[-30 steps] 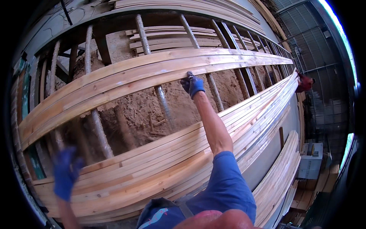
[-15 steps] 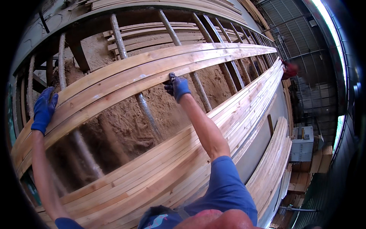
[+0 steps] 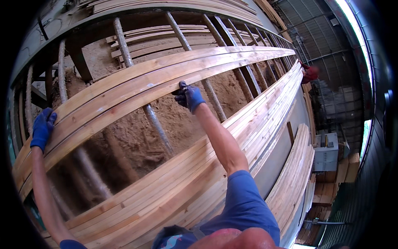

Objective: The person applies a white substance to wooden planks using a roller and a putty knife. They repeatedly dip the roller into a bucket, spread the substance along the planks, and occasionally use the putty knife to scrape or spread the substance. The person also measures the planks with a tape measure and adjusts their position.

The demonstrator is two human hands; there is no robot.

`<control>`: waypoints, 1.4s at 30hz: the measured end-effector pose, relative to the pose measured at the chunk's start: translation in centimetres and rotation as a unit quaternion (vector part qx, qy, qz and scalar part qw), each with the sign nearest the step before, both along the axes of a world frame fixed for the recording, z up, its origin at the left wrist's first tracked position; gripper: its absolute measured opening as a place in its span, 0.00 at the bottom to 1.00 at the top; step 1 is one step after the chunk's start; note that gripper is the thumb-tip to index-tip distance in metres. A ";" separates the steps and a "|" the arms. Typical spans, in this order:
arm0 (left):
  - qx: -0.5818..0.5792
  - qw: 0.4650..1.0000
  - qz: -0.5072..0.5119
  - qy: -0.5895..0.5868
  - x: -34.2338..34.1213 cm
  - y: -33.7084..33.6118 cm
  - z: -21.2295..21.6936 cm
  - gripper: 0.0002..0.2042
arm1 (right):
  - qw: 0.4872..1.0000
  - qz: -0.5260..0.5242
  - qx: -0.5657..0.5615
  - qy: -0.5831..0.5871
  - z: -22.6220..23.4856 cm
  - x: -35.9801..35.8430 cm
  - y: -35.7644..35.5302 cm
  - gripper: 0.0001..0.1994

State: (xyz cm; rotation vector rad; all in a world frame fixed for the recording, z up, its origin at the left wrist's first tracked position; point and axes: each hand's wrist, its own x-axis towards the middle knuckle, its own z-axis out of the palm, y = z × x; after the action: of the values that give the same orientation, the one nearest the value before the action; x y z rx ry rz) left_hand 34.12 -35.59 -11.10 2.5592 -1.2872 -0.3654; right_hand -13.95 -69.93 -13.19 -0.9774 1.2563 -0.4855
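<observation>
Both gloved hands, left hand (image 3: 42,128) now lower, right hand (image 3: 188,96), still have fingers gripping the long planks (image 3: 137,85).

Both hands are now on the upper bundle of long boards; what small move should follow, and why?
Probably a slight pull of the near board toward the body. The left hand and right hand both grip the lower edge of the upper boards, which rest across metal bars, spaced well for an even slide.

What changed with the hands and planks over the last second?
The left hand rose from low beside the near stack and now grips the upper planks at their left end. The right hand kept its grip on their near edge. The lower plank stack stayed put.
</observation>
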 end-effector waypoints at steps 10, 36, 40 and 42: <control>-0.051 0.964 -0.260 -0.020 -20.0 18.0 6.3 0.36 | 0.556 0.662 -0.413 0.286 15.8 -11.5 21.6 0.43; -0.043 0.983 -0.098 -0.149 -25.3 25.4 14.3 0.29 | 0.504 0.492 -0.630 0.329 16.6 -8.0 19.6 0.19; 0.013 0.990 -0.023 -0.142 -22.9 22.6 10.6 0.28 | 0.526 0.527 -0.609 0.272 13.6 -6.5 16.0 0.16; 0.035 0.991 -0.028 -0.128 -22.0 21.6 9.2 0.27 | 0.548 0.533 -0.605 0.224 12.0 -6.2 14.8 0.12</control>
State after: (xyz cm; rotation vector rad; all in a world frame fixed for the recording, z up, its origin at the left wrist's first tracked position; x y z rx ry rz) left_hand 12.12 -14.01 -1.88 2.7035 -1.4575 -0.0956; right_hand -20.13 -55.16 -1.16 -2.9343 0.2806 0.0007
